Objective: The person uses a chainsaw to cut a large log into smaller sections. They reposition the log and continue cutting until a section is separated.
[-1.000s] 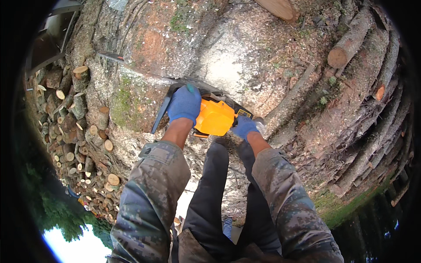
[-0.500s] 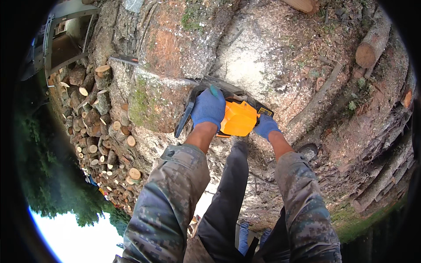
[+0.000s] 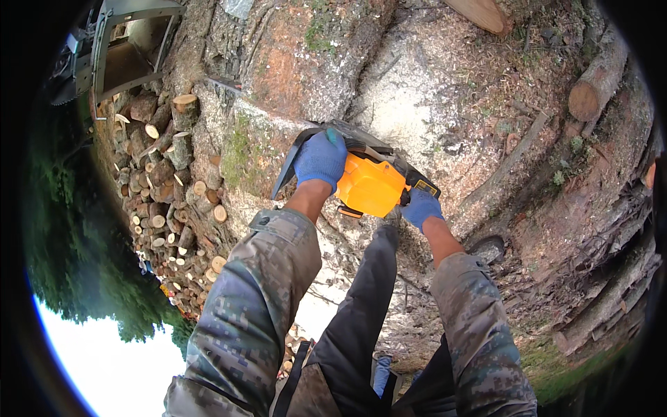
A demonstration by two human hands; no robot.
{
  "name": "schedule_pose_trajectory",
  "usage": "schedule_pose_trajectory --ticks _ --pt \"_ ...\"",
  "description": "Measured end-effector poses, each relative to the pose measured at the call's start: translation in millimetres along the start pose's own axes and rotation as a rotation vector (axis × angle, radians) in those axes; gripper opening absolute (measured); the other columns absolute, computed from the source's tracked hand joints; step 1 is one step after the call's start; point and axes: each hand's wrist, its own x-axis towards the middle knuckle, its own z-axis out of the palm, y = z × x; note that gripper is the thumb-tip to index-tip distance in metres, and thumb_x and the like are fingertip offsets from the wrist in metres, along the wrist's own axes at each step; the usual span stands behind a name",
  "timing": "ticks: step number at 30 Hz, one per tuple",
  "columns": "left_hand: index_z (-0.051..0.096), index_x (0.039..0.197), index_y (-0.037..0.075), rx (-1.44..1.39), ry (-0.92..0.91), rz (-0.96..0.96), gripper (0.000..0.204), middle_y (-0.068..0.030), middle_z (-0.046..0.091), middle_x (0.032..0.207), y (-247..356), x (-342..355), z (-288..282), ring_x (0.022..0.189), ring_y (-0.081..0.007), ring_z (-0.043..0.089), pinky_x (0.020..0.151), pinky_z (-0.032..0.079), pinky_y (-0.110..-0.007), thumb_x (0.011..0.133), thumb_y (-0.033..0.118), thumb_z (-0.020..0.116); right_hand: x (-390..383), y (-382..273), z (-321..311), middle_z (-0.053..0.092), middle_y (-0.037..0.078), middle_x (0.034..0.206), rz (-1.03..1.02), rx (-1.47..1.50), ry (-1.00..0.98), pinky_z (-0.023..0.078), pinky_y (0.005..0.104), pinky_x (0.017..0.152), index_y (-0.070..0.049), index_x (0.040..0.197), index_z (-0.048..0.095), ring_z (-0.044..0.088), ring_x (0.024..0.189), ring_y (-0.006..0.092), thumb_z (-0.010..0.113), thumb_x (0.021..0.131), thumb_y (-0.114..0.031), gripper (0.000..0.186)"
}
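A fat, mossy trunk (image 3: 292,62) hogs the top middle of my feed, with a big heap of cut logs (image 3: 163,187) off to the left. The orange chainsaw (image 3: 372,187) is right up against the trunk's near side. I've got the blue-gloved left hand (image 3: 321,160) curled tight round its front and the right hand (image 3: 420,207) wrapped on the rear; can't tell how either set of fingertips sits, they're hidden. The bar tip (image 3: 226,85) pokes out the far side.
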Motion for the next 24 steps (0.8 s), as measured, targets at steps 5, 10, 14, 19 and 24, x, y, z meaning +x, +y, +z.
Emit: schedule_pose_trajectory --ticks 5,10,14,19,24 --pt "0.073 0.101 -0.001 -0.002 -0.003 -0.009 0.055 -0.0298 0.070 0.098 -16 4 -16 0.092 -0.0487 0.067 0.084 0.052 -0.055 0.103 0.044 0.042 -25 -25 -12 0.071 0.022 0.117 0.010 -0.029 0.001 0.052 0.0469 0.097 -0.011 0.129 0.064 0.067 0.112 0.0379 0.071 0.080 -0.039 0.056" --pt "0.073 0.098 -0.001 0.054 0.041 0.029 0.056 -0.0292 0.071 0.096 -23 10 -31 0.091 -0.0475 0.068 0.084 0.053 -0.055 0.103 0.045 0.041 -42 -36 -19 0.071 0.022 0.112 -0.007 -0.033 0.006 0.053 0.0472 0.094 -0.009 0.124 0.063 0.068 0.109 0.0381 0.068 0.082 -0.036 0.050" --pt "0.074 0.097 -0.001 0.074 0.046 0.025 0.057 -0.0289 0.071 0.096 -25 15 -43 0.091 -0.0475 0.068 0.085 0.053 -0.055 0.103 0.045 0.041 -59 -52 -29 0.071 0.024 0.113 0.004 -0.038 -0.018 0.053 0.0473 0.094 -0.008 0.125 0.061 0.068 0.108 0.0386 0.065 0.085 -0.034 0.048" --pt "0.073 0.098 0.001 0.074 0.035 0.025 0.054 -0.0286 0.071 0.098 -29 17 -57 0.094 -0.0475 0.067 0.086 0.052 -0.055 0.103 0.044 0.041 -74 -67 -37 0.071 0.024 0.115 0.026 -0.008 -0.017 0.052 0.0471 0.095 -0.007 0.126 0.061 0.068 0.110 0.0385 0.065 0.086 -0.035 0.049" --pt "0.073 0.098 0.001 0.038 0.039 0.049 0.054 -0.0288 0.070 0.099 -32 21 -62 0.094 -0.0476 0.067 0.087 0.052 -0.055 0.103 0.043 0.040 -79 -73 -37 0.071 0.022 0.115 0.022 -0.044 0.009 0.052 0.0469 0.096 -0.008 0.125 0.062 0.068 0.110 0.0381 0.066 0.085 -0.038 0.050"
